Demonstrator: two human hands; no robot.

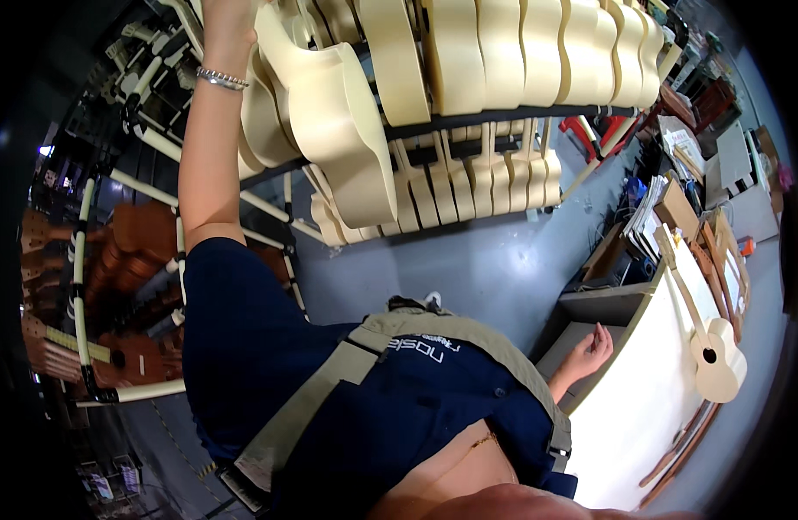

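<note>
My left arm stretches up to the top edge, where my left hand [230, 26] is at the neck end of a cream unfinished ukulele [342, 130]. The hand looks closed there, though the frame cuts off most of its fingers. This ukulele sticks out in front of the others, its rounded body tilted toward me. Beside it, a row of similar cream bodies [503, 61] rests on the rack. On the other side, my right hand [594, 351] hangs near the white bench, fingers loosely bent and apart, holding nothing.
A black rack rail [511, 115] runs under the upper row; a lower row of cream ukuleles [468, 182] stands beneath. Brown ukuleles [134, 251] fill a pipe rack at left. On the right, a white bench [633, 416] carries a pale ukulele [719, 360], near papers and boards.
</note>
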